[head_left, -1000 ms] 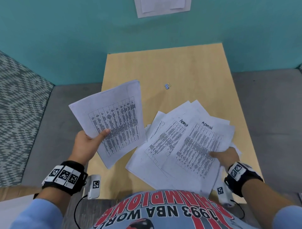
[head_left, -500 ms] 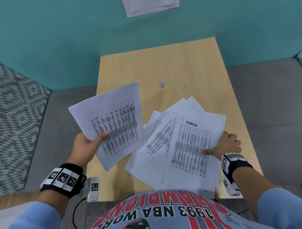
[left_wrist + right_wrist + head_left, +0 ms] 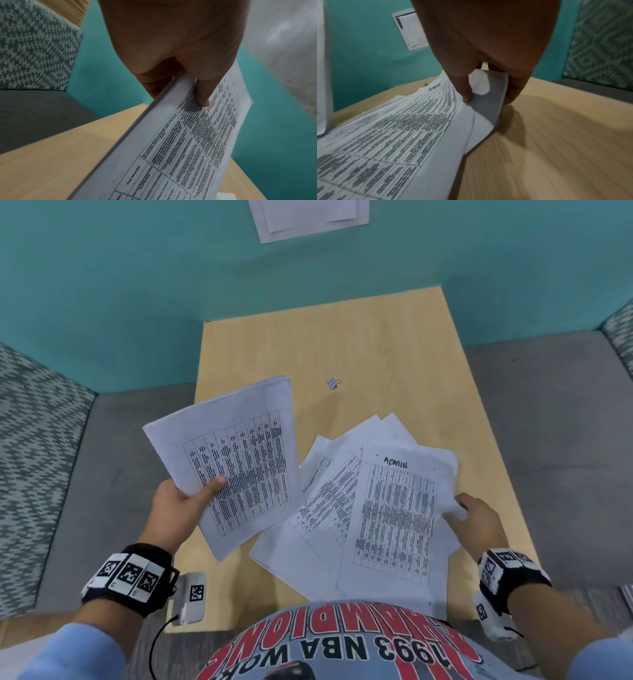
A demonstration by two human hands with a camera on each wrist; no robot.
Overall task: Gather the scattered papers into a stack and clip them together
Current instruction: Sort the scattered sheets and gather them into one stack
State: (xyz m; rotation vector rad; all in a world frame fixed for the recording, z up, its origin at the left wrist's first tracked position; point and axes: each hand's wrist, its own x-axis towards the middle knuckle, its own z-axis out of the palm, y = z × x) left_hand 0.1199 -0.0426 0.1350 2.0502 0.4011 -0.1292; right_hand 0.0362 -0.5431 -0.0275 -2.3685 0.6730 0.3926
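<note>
My left hand (image 3: 186, 505) holds a small stack of printed sheets (image 3: 233, 460) above the table's left edge, thumb on top; the left wrist view shows the same stack (image 3: 180, 142) pinched between thumb and fingers. Several loose papers (image 3: 329, 508) lie fanned on the table. On top lies the sheet marked "ADMIN" (image 3: 397, 515). My right hand (image 3: 474, 518) pinches its right edge and lifts it; the right wrist view shows that edge (image 3: 488, 102) curled up between thumb and fingers. A small binder clip (image 3: 334, 382) lies alone farther back.
The light wooden table (image 3: 394, 344) stands against a teal wall, with grey bench seats (image 3: 555, 446) on both sides. A paper holder (image 3: 308, 217) hangs on the wall above. Bare tabletop lies behind the papers.
My right hand slid from the lower part of the loose papers to the ADMIN sheet's right edge and pinched it up. The sheet turned straighter. The left hand's stack barely moved.
</note>
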